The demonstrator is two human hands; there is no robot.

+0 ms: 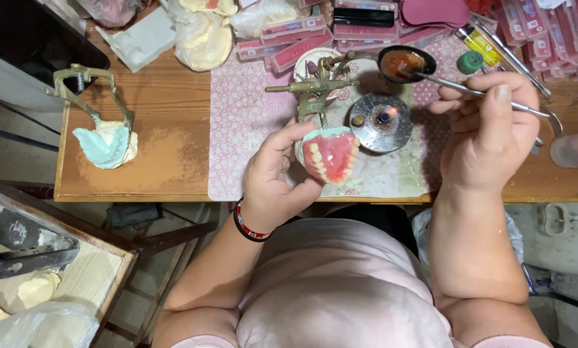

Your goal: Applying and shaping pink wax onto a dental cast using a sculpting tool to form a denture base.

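My left hand [277, 177] holds a brass articulator [314, 87] with a pink wax denture [331, 154] carrying a row of pale teeth, set on a light green cast. My right hand [492, 132] grips a thin metal wax tool [459, 87]; its tip rests in a dark spoon-shaped dish of orange wax [405, 62]. A small round metal burner [380, 122] with a lit flame stands between the two hands on a pink flowered mat [244, 122].
A second brass articulator [92, 96] with a green and cream cast [108, 145] stands on the wooden bench [166, 103] at left. Pink trays [302, 38], plaster casts [202, 38], a yellow tube [479, 42] and a green cap [470, 62] crowd the far edge. A crate [57, 270] sits lower left.
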